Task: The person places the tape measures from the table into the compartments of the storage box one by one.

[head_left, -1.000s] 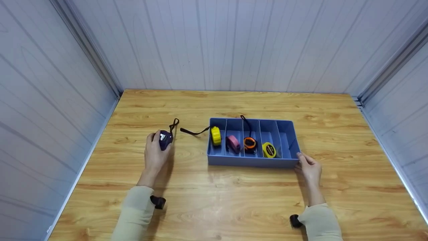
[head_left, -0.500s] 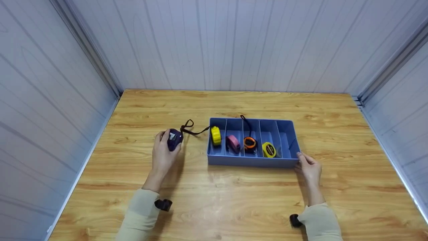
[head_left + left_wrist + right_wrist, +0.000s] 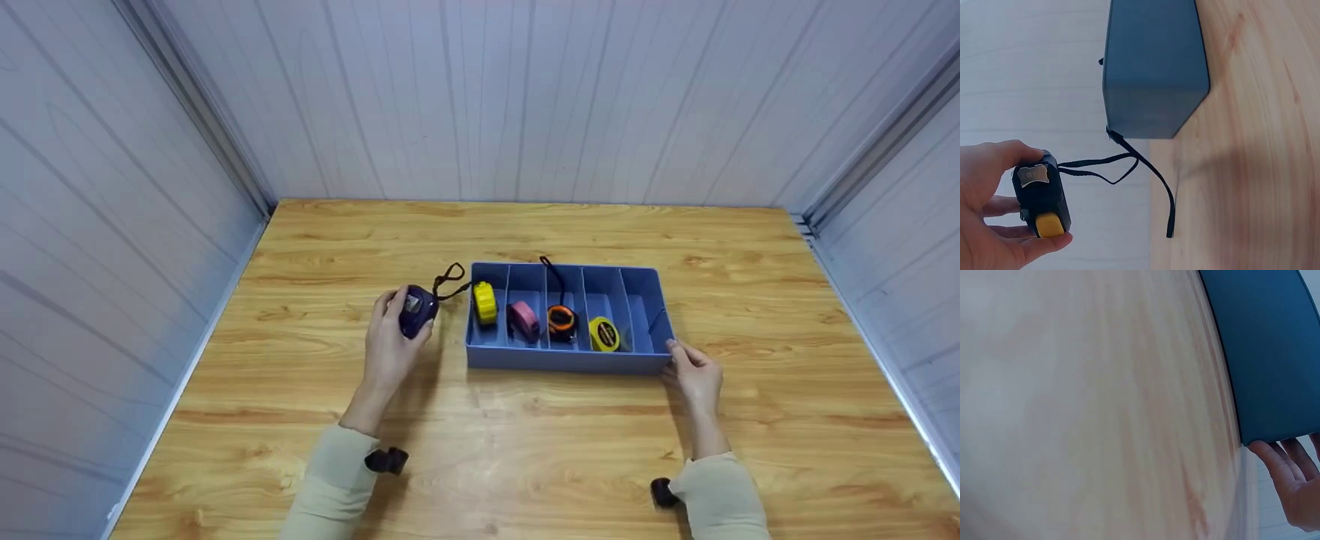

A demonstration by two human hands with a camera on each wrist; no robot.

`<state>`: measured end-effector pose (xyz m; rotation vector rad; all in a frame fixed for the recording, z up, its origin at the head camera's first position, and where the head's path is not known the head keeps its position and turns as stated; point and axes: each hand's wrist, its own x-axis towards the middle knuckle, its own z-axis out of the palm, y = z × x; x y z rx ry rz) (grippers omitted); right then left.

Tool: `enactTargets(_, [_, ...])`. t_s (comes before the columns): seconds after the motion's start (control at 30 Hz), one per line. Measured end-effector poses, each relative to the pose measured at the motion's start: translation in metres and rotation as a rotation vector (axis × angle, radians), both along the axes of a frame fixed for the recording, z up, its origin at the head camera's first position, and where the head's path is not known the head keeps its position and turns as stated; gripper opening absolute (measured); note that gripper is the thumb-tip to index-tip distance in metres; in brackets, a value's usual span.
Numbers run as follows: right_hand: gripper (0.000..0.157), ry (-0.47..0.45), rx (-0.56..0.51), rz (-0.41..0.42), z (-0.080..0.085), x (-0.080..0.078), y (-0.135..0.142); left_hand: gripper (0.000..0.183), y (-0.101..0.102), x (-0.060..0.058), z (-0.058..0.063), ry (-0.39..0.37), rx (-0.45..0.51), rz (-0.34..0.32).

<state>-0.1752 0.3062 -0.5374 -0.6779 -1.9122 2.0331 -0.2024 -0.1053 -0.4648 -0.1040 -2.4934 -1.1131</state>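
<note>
In the head view, my left hand (image 3: 390, 345) grips a dark tape measure (image 3: 418, 311) just left of a blue divided box (image 3: 570, 361). The left wrist view shows the tape measure's yellow button (image 3: 1050, 225), metal hook (image 3: 1033, 175) and looped black strap (image 3: 1092, 163). Thumb and fingers hold its case from opposite sides. My right hand (image 3: 697, 379) touches the box's right end at the near corner, with fingertips against that end in the right wrist view. Inside the box are a yellow tape measure (image 3: 485, 303), a pink one (image 3: 524, 321), an orange-and-black one (image 3: 561, 322) and a round yellow one (image 3: 604, 334).
Upright dividers (image 3: 544, 300) split the box into several compartments. One black strap (image 3: 1165, 194) hangs over its left end, and another strap (image 3: 553, 274) reaches over its back edge. The wooden table (image 3: 525, 450) is bounded by pale panel walls (image 3: 487, 97) at the back and sides.
My left hand has carried the dark tape measure rightward, close to the box's left end. Its strap now overlaps the box's hanging strap. The right hand and box have stayed in place.
</note>
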Motion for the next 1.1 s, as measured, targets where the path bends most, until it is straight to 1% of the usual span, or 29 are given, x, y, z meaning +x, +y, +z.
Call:
enactTargets(0.1, [0.040, -0.032, 0.035, -0.015, 0.004, -0.001, -0.002, 0.061, 0.006, 0.000, 0.001, 0.013, 0.009, -0.017])
enactTargets(0.2, [0.040, -0.068, 0.092, -0.028, 0.006, -0.002, -0.004, 0.061, 0.013, 0.000, 0.002, 0.032, 0.023, -0.036])
enactTargets(0.33, [0.034, -0.102, 0.100, -0.034, 0.008, -0.003, -0.005, 0.059, 0.021, -0.001, 0.002, 0.052, 0.042, -0.059])
enactTargets(0.4, [0.034, -0.105, 0.099, -0.033, 0.008, -0.003, -0.005, 0.058, 0.025, -0.001, 0.003, 0.055, 0.045, -0.064])
enactTargets(0.53, [0.042, -0.084, 0.103, -0.029, 0.007, -0.002, -0.004, 0.058, 0.033, -0.001, 0.004, 0.045, 0.058, -0.073])
enactTargets(0.63, [0.048, -0.062, 0.073, -0.037, -0.002, -0.004, 0.000, 0.058, 0.039, -0.002, 0.004, 0.045, 0.066, -0.080])
enactTargets(0.8, [0.053, -0.043, 0.034, -0.060, -0.028, -0.013, 0.011, 0.059, 0.049, -0.003, 0.002, 0.070, 0.064, -0.093])
enactTargets(0.87, [0.053, -0.039, 0.056, -0.065, -0.036, -0.016, 0.014, 0.060, 0.054, -0.003, 0.002, 0.082, 0.071, -0.106])
enactTargets(1.0, [0.054, -0.043, 0.064, -0.079, -0.043, -0.020, 0.017, 0.060, 0.062, -0.004, 0.001, 0.098, 0.087, -0.131])
enactTargets(1.1, [0.053, -0.046, 0.067, -0.077, -0.040, -0.019, 0.016, 0.061, 0.068, -0.005, 0.000, 0.101, 0.090, -0.142])
